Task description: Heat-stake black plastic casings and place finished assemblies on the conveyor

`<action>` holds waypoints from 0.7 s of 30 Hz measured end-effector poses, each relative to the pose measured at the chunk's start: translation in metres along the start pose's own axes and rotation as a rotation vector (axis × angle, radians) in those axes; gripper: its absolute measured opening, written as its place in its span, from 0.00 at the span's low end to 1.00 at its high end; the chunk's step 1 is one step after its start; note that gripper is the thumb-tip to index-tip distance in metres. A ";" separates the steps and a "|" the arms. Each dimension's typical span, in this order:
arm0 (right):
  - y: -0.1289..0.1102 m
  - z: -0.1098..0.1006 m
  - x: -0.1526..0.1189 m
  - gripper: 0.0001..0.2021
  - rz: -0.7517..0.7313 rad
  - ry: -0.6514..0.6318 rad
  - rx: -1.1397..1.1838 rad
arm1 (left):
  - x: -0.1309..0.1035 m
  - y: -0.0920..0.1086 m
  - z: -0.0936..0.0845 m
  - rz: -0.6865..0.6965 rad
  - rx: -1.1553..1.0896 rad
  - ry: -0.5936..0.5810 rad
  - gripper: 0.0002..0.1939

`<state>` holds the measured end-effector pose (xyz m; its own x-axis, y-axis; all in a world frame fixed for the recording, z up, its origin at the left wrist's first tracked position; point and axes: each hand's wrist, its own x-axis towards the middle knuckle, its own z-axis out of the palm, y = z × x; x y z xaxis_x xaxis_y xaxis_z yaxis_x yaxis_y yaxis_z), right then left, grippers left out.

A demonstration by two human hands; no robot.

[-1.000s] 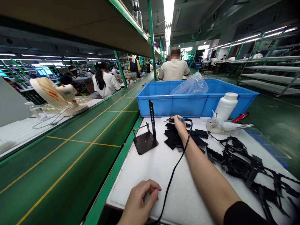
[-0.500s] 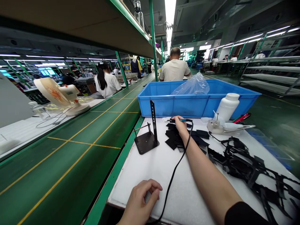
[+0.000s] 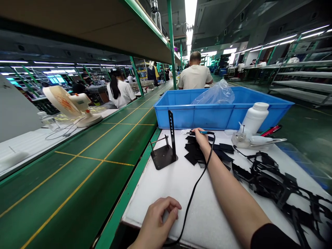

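My right hand (image 3: pixel 201 138) is closed around a soldering iron (image 3: pixel 206 132) with a blue handle, held near the blue bin. Its tip end points left, beside a small crumpled white piece (image 3: pixel 185 131). A black cord (image 3: pixel 196 188) runs from the handle down toward the table's front edge. Flat black pieces (image 3: pixel 193 152) lie in a loose pile under and around my right hand. My left hand (image 3: pixel 162 218) rests at the front of the white table, fingers curled in, thumb close to them, holding nothing visible. Beyond it stands a black metal stand (image 3: pixel 164 157) with a notched upright.
A blue bin (image 3: pixel 181 116) with a clear plastic bag (image 3: pixel 216 93) spans the back. A white bottle (image 3: pixel 255 117) stands at the right, behind tangled black plastic frames (image 3: pixel 275 183). A green conveyor belt (image 3: pixel 85 180) runs along the left. A person (image 3: pixel 195 74) sits beyond the bin.
The whole view has shifted slightly to the left, so things sit a little further right. Both hands keep nearly the same pose, and the soldering iron stays by the crumpled white piece.
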<state>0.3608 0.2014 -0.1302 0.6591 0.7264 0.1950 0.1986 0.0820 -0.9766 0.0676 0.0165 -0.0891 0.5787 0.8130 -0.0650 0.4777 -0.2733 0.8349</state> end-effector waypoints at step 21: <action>-0.012 -0.003 -0.007 0.11 0.046 -0.028 -0.079 | -0.001 -0.002 0.000 0.012 0.009 0.012 0.12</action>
<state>0.3561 0.1933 -0.1194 0.6488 0.7468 0.1464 0.2259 -0.0052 -0.9741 0.0661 0.0157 -0.0907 0.5763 0.8158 -0.0488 0.4772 -0.2874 0.8304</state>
